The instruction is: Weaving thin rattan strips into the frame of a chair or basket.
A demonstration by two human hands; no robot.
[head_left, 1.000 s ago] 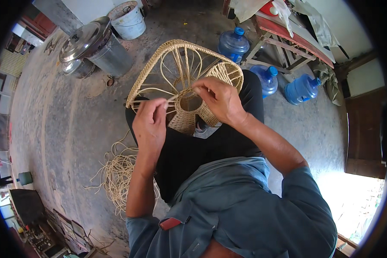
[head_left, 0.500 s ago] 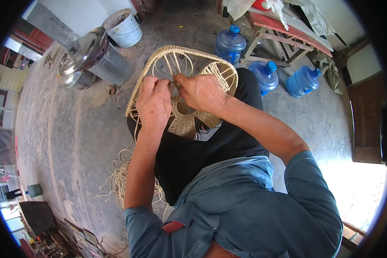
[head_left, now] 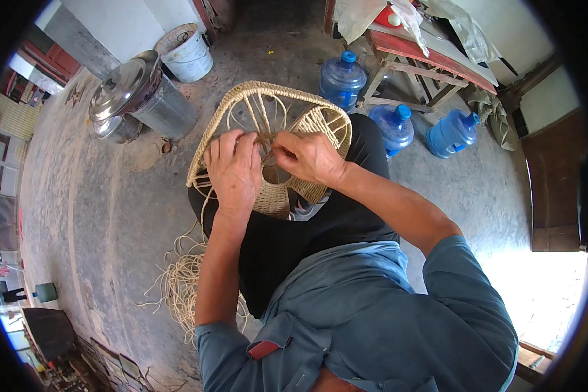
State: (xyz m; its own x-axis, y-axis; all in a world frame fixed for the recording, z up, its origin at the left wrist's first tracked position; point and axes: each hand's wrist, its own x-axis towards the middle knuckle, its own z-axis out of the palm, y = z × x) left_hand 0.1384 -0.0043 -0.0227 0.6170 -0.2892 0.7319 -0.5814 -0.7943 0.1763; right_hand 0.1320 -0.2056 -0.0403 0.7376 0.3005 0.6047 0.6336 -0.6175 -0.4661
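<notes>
A curved frame (head_left: 268, 87) wrapped in straw-coloured cord rests on my lap, with woven panels and open gaps crossed by strands. Over its middle my left hand (head_left: 234, 171) is closed, its bent fingertips pinching the pale cord (head_left: 266, 138) where strands meet. Close on its right, my right hand (head_left: 309, 157) is closed too, thumb and forefinger pinched at the same strands. My fingers partly hide the exact grip. One woven panel (head_left: 272, 199) shows below the hands. A loose strand hangs from the frame's left side toward a tangled pile of cord (head_left: 179, 284) on the floor.
Blue water jugs (head_left: 452, 134) stand to the right, by a red-topped wooden table (head_left: 431, 55). At the far left are a metal drum with a lid (head_left: 165, 104) and a white bucket (head_left: 187, 59). Grey concrete floor (head_left: 130, 215) surrounds my legs.
The whole view has shifted slightly, with the frame lower in it. My right hand has turned a little and its fingers have curled in more. Both hands stay at the middle strands.
</notes>
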